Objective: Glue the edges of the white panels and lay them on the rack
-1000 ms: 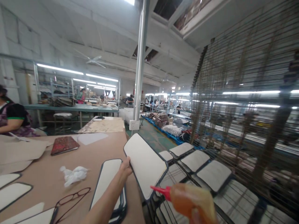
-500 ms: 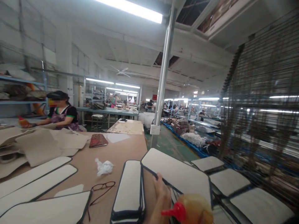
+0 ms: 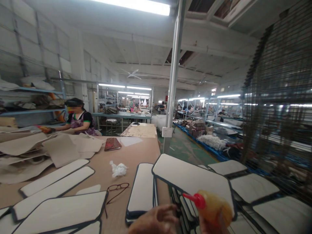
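Note:
My right hand [image 3: 211, 227] shows only at the bottom edge, closed around an orange glue bottle [image 3: 215, 209] whose red nozzle points left. A white panel with dark edging [image 3: 192, 178] lies flat over the wire rack just beyond the bottle. My left hand [image 3: 153, 222] is low at the bottom edge, fingers loosely apart and reaching right, just short of that panel's near edge and holding nothing. To its left is a stack of similar panels [image 3: 142, 191] on the brown table [image 3: 136, 152].
Eyeglasses [image 3: 117, 188], a crumpled tissue [image 3: 118, 169] and a red patterned case [image 3: 112, 143] lie on the table, with more panels [image 3: 56, 177] at left. A co-worker [image 3: 78, 120] sits at the far left. Panels [image 3: 251, 187] rest on the rack; tall wire shelving [image 3: 278, 97] stands right.
The view has swung left. The panel my left hand held now lies flat on the rack, and the hand has let go and dropped back. The bottle has stayed in my right hand.

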`<state>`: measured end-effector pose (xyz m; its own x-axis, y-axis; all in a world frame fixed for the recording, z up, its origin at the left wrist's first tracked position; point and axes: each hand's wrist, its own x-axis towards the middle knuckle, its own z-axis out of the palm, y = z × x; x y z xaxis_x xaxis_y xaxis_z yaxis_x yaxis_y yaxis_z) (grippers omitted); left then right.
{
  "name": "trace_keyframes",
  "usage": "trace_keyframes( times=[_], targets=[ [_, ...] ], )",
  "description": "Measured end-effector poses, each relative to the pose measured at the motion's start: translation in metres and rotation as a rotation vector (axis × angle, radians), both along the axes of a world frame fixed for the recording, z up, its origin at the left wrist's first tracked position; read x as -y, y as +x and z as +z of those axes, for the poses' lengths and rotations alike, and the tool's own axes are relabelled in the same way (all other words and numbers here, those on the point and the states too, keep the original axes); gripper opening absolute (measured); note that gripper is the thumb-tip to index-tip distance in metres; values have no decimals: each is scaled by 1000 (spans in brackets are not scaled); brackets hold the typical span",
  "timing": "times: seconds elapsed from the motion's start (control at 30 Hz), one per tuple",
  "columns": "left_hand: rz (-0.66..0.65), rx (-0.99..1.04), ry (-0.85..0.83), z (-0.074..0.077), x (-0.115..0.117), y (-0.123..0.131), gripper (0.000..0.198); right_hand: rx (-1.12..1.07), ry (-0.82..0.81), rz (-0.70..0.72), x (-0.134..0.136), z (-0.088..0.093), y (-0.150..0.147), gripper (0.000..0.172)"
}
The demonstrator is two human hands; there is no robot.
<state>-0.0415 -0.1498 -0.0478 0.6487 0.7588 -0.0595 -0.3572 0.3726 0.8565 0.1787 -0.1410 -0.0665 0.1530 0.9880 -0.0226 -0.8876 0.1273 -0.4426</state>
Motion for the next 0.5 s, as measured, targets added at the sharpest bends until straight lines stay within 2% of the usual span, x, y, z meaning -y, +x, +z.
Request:
trace_keyframes(
  times=[0.03, 0.07, 0.1, 0.13, 0.2, 0.27, 0.33, 0.37, 0.5],
  targets=[
    [17, -90, 48, 10, 3, -16, 56, -9, 11, 15, 0, 1, -1, 22],
    [124, -170, 113, 23, 3, -29, 46, -8, 17, 31, 2, 4, -4, 22],
    [317, -247, 216, 40, -2, -39, 42, -7, 16, 43, 6, 6, -8, 24],
    [430, -354, 348, 57, -11, -44, 43, -6, 13, 69, 10, 9, -13, 26],
    [521, -562, 614, 87, -40, -41, 48, -38, 3, 37, 21, 14, -25, 27],
    [559, -755, 887, 104, -74, -24, 51, -55, 12, 61, 31, 16, -35, 27],
    [486, -883, 1071, 109, -102, -2, 54, -64, 20, 103, 39, 15, -41, 27],
    [410, -917, 1106, 109, -112, 7, 53, -65, 23, 118, 42, 13, -41, 27],
    [3, -923, 1058, 105, -133, 22, 39, -37, 57, 155, 48, 9, -35, 31]
  ],
)
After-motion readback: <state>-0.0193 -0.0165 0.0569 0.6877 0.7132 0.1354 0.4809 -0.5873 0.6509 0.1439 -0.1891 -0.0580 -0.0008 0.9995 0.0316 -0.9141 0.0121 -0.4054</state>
